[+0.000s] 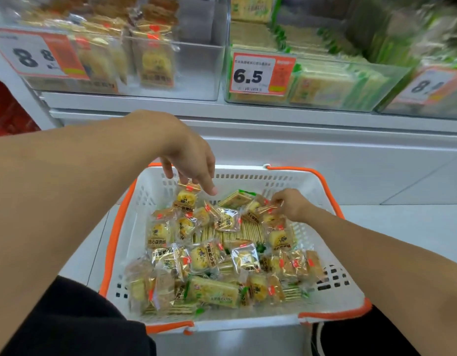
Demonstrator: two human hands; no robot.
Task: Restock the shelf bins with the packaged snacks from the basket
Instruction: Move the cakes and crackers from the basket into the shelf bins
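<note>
A white basket (pixel 332 286) with orange handles sits on the floor, full of several clear-wrapped yellow pastries and green-edged cracker packs. My left hand (pixel 190 160) hangs over the basket's far left corner and pinches the top edge of one pastry pack (pixel 187 199), which is lifted upright. My right hand (pixel 290 204) is at the far right of the basket, fingers curled round another pastry pack (pixel 258 210). Above, a clear shelf bin (pixel 196 70) holds the same pastries, and the bin (pixel 376 83) beside it holds green cracker packs.
Price tags reading 8.8 (pixel 40 56) and 6.5 (pixel 260 74) hang on the bin fronts. A white shelf ledge (pixel 273 116) runs between bins and basket. My dark-clothed knees (pixel 76 322) flank the basket's near edge. Red goods (pixel 6 109) show at far left.
</note>
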